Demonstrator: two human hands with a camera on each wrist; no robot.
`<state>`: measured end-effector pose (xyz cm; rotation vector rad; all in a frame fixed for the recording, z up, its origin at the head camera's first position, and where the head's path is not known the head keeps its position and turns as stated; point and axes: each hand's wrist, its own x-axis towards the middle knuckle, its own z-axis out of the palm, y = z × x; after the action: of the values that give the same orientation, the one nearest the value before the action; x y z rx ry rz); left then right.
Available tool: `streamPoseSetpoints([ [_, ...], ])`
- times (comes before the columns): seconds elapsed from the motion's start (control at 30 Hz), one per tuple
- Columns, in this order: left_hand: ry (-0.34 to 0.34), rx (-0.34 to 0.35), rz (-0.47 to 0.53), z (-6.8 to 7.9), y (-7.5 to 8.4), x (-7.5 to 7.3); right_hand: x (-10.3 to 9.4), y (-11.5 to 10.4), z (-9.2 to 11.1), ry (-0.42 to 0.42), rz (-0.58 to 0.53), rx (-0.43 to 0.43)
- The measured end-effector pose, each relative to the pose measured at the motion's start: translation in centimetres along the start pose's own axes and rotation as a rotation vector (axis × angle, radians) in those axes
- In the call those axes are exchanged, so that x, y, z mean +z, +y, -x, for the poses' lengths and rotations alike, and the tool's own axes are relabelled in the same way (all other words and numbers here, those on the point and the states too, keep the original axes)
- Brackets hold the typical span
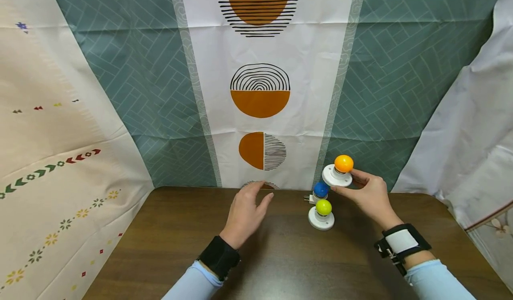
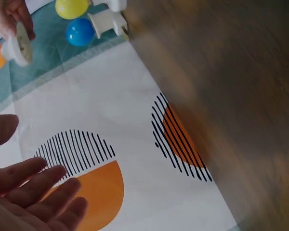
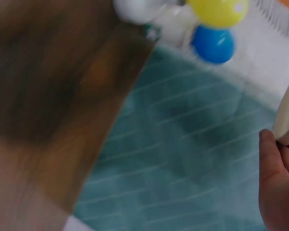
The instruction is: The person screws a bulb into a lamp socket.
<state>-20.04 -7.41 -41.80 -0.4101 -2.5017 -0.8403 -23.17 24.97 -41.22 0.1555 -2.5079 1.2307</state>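
Note:
In the head view my right hand (image 1: 370,195) grips the rim of a round white lamp holder (image 1: 331,176) bearing an orange bulb (image 1: 344,163), lifted above the table. Below it stand a yellow-green bulb (image 1: 323,207) in another round white holder (image 1: 321,220) and, behind, a blue bulb (image 1: 320,189) in a white holder with plug prongs. My left hand (image 1: 246,213) hovers over the table to their left, fingers loosely spread and holding nothing. The left wrist view shows its relaxed fingers (image 2: 33,190). At the right wrist view's edge, fingertips touch the held white base (image 3: 286,118).
The brown wooden table (image 1: 280,264) ends at a hanging green and white cloth (image 1: 260,46) with orange printed circles. Pale embroidered cloth (image 1: 60,180) hangs at left and white cloth (image 1: 461,126) at right.

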Motion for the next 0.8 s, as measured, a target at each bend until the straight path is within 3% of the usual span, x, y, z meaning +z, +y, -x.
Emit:
streamPoseSetpoints([
  [0.27,-0.097,-0.025,-0.137,0.1,-0.5,0.0,-0.5,3.2,0.0,-0.026,0.058,0.076],
  [0.8,-0.191,-0.07,-0.145,0.7,-0.8,0.2,0.9,7.7,0.3,-0.115,0.265,0.125],
])
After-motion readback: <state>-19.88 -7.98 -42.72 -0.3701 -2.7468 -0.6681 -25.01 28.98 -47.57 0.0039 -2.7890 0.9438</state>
